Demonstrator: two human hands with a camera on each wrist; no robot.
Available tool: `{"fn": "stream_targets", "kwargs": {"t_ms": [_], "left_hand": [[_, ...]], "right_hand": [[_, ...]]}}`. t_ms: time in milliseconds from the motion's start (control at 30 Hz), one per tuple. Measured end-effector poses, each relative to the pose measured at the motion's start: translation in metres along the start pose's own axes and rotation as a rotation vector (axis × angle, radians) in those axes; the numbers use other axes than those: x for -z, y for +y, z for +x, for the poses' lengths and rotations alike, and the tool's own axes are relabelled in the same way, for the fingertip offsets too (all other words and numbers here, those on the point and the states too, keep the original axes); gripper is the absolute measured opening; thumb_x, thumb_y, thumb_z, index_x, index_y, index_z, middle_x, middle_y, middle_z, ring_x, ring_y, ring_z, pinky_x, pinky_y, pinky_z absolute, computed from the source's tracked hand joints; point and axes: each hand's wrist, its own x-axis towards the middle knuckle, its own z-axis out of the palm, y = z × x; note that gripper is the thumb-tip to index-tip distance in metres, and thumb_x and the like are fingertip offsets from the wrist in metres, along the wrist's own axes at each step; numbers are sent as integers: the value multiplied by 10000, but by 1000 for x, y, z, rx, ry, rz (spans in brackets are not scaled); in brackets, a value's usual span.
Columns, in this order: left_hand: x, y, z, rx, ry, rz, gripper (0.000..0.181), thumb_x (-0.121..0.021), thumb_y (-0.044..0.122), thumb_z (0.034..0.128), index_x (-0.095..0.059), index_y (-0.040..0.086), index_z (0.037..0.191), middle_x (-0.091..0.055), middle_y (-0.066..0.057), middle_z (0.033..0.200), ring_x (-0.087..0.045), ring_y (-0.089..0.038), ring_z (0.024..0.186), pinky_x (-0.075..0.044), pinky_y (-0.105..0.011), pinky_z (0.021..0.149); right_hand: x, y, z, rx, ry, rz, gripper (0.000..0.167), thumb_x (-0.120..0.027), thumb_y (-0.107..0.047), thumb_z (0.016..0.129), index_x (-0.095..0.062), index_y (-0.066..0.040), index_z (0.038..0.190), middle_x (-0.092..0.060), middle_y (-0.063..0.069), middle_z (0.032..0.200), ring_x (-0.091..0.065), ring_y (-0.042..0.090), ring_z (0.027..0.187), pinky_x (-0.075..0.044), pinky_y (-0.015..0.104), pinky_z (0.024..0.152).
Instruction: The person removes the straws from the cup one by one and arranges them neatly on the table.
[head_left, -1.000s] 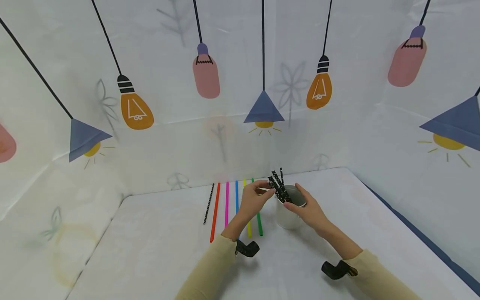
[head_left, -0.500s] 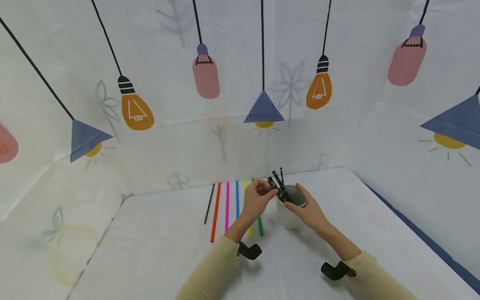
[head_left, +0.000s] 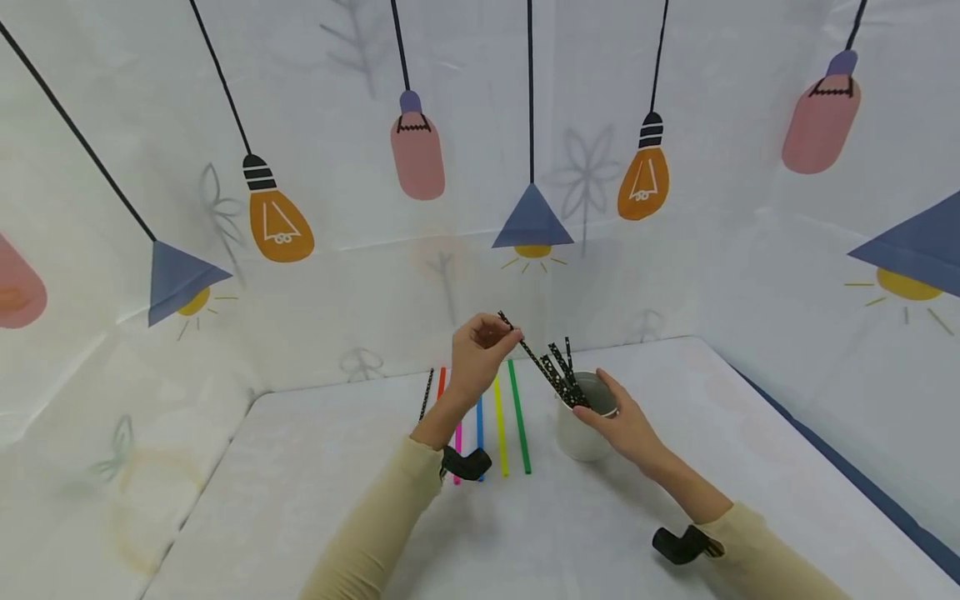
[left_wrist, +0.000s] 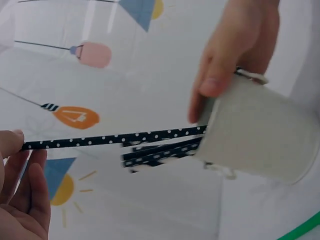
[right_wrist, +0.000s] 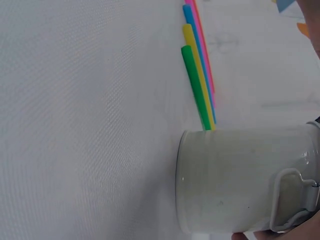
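Note:
My left hand (head_left: 480,358) pinches the upper end of a black straw with white dots (left_wrist: 100,140). The straw slants down to the right, its lower end inside a small off-white pail (head_left: 577,437). Several more dotted straws (left_wrist: 160,155) lean together over the pail's rim. Around the pail's right side, my right hand (head_left: 626,429) grips the rim with thumb and fingers. The right wrist view shows the pail's wall (right_wrist: 235,175) and a folded side handle (right_wrist: 292,200).
Left of the pail lies a row of straws on the white table (head_left: 300,483): black dotted (head_left: 427,396), red (head_left: 442,381), pink (head_left: 458,442), blue (head_left: 480,425), yellow (head_left: 500,425) and green (head_left: 519,417). My left forearm hides part of the row. A wall sheet with printed lamps stands behind.
My left hand has moved up and left from the bunch, drawing one dotted straw partly out of the pail. My right hand stays on the pail.

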Motion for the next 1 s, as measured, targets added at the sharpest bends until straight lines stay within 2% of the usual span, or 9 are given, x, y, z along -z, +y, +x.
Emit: {"fn": "stream_targets", "kwargs": {"t_ms": [100,167,300,433,500,633,800,900,1000], "left_hand": [[12,2,12,2,14,-50,119,-705,-47,858,-612,-62,931,-693,-135,905,-685,-198,819,-544,-330,783],[19,9,17,2,16,-67,122,-699,-55,860,-610,-71,943,-698,-113,915,-687,-207,824,-543,-362,810],[33,20,23,-3,16,-71,124,-687,-60,868,-613,-96,961,-703,-63,905,-689,-184,820,-542,-345,814],[46,24,27,6,20,-2,132,-690,-30,878,-647,-112,972,-706,-62,898,-685,-168,821,-540,-309,797],[52,25,29,18,15,34,139,-696,-14,879,-667,-110,976,-706,-67,899,-683,-165,823,-540,-305,798],[65,27,29,72,14,80,138,-703,2,879,-692,-91,980,-703,-66,915,-683,-164,820,-544,-300,788],[81,27,29,142,12,170,166,-706,88,900,-710,-32,1015,-704,-55,940,-688,-156,740,-538,-266,646],[91,25,27,178,-9,237,202,-694,128,917,-704,-18,1055,-700,-71,980,-680,-163,699,-528,-266,591],[103,24,22,217,-37,287,214,-681,121,925,-695,-1,1101,-681,-94,1062,-678,-172,731,-527,-265,605]], "right_hand": [[1,-2,1,9,-5,-1,951,-672,-501,883,-126,-130,1567,-113,161,1599,-98,419,1433,-231,652,1052],[1,-2,0,7,-7,-1,950,-670,-505,883,-124,-138,1568,-112,159,1599,-104,421,1431,-246,649,1047],[2,-1,-2,-11,-16,-3,950,-666,-514,883,-110,-169,1572,-109,172,1596,-255,419,1372,-329,625,1005],[2,-2,-3,-10,-19,0,943,-664,-510,886,-110,-177,1573,-112,178,1594,-318,400,1327,-370,593,977],[3,-2,-3,-7,-17,4,943,-664,-509,886,-114,-168,1572,-112,175,1595,-269,405,1363,-354,601,993],[2,-2,-5,-9,-18,-18,946,-660,-513,888,-116,-148,1570,-117,183,1593,-185,431,1403,-293,639,1024],[3,-3,-3,11,-6,-55,932,-643,-521,896,-126,-135,1568,-130,193,1588,-111,448,1422,-196,671,1050],[4,-4,-2,16,-6,-59,929,-640,-522,898,-128,-134,1568,-129,193,1588,-110,448,1422,-196,676,1048],[4,-4,-3,20,-11,-58,927,-644,-510,901,-129,-121,1567,-131,193,1588,-110,445,1423,-203,672,1048]]}}
